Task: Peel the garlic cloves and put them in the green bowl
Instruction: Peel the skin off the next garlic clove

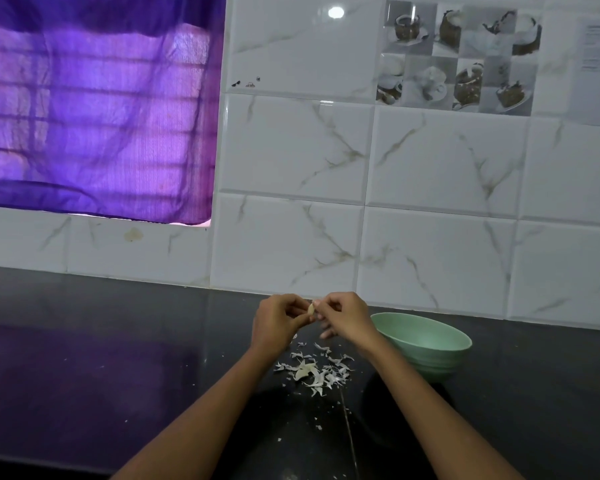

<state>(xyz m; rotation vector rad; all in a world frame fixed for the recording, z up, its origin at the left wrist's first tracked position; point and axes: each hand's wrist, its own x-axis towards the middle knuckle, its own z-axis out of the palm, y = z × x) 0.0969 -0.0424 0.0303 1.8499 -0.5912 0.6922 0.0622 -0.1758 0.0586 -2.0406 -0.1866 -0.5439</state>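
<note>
Left hand [277,322] and right hand [343,318] both pinch one small pale garlic clove [311,309] above the dark worktop [118,358], letting papery white skins [314,370] drop clear of the pale green round bowl [430,337] just right

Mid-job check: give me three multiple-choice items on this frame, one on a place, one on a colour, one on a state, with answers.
1. Where does the round green bowl stand?
A. right of the hands
B. left of them
C. under the window

2. What colour is the window curtain?
A. yellow
B. purple
C. white

3. What is the small pale garlic clove doing?
A. lying in the bowl
B. lying among the peels
C. pinched between both hands

Answers: 1 A, it sits beside the right hand; 2 B, purple fabric; 3 C, the left hand and right hand hold it above the white peel scraps.
</note>
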